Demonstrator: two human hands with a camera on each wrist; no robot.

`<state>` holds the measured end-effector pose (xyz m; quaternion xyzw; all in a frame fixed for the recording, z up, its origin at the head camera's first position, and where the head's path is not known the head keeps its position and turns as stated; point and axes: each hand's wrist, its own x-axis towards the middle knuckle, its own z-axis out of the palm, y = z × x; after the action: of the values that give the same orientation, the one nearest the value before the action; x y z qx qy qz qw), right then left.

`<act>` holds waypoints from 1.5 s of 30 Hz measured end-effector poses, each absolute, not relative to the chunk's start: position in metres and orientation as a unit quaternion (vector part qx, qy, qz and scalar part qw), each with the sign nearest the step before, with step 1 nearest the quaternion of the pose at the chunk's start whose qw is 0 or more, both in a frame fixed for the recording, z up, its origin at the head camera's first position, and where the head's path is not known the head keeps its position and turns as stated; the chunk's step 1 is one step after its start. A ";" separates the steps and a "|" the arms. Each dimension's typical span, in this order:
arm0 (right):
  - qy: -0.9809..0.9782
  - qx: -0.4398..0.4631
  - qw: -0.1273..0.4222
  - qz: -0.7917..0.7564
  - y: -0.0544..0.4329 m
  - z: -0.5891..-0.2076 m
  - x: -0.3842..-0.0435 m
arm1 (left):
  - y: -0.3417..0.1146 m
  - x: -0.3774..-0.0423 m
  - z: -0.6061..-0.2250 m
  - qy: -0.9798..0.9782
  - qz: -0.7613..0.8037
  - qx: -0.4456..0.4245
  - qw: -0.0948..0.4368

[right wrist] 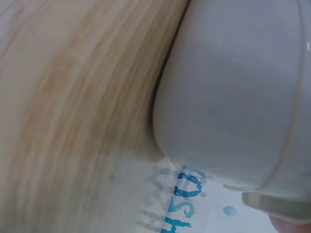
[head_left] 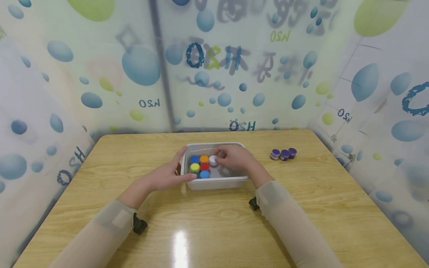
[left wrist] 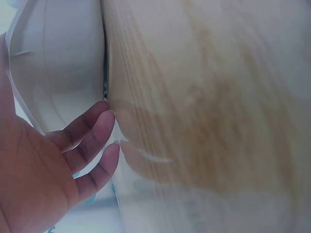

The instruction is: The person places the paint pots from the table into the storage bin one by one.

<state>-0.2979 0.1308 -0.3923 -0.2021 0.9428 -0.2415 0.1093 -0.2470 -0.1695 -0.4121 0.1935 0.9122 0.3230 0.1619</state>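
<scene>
A white plastic bin (head_left: 218,183) stands on the table with several small paint jars grouped in its left part. Among them are a yellow-lidded jar (head_left: 194,167), a red-lidded jar (head_left: 204,166) and an orange-lidded jar (head_left: 204,159). My left hand (head_left: 164,175) holds the bin's left end, thumb at the near corner and index finger toward the far corner. In the left wrist view, its other fingers (left wrist: 97,133) bend beside the bin's wall. Reaching inside, my right hand (head_left: 236,158) pinches a white-lidded jar (head_left: 213,160) beside the orange and red ones. The right wrist view mostly shows the bin's outer wall (right wrist: 228,97).
Three purple-lidded jars (head_left: 284,154) stand close together to the right of the bin. The wooden table (head_left: 207,230) reaches patterned curtains (head_left: 214,93) at the back and sides.
</scene>
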 end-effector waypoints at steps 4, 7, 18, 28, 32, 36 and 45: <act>0.930 -0.207 0.092 -0.289 0.134 -0.392 -0.296 | -0.169 -0.246 -0.411 0.912 0.324 0.189 0.165; 0.919 -0.213 0.075 -0.323 0.137 -0.389 -0.294 | -0.169 -0.246 -0.412 0.912 0.325 0.187 0.165; 0.906 -0.234 0.030 -0.352 0.157 -0.374 -0.288 | -0.169 -0.245 -0.413 0.914 0.322 0.181 0.164; 0.905 -0.181 0.011 -0.384 0.219 -0.378 -0.275 | -0.169 -0.247 -0.413 0.914 0.321 0.188 0.160; 0.907 -0.163 0.001 -0.388 0.246 -0.381 -0.273 | -0.170 -0.247 -0.413 0.915 0.320 0.188 0.161; 0.912 -0.151 -0.012 -0.382 0.273 -0.385 -0.273 | -0.170 -0.247 -0.413 0.914 0.321 0.190 0.160; 0.927 -0.096 0.018 -0.361 0.319 -0.399 -0.280 | -0.171 -0.245 -0.412 0.914 0.321 0.188 0.160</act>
<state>-0.2799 0.3188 -0.3988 -0.0961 0.9274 -0.3611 0.0183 -0.2453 -0.1710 -0.4125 0.1884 0.9142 0.3214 0.1597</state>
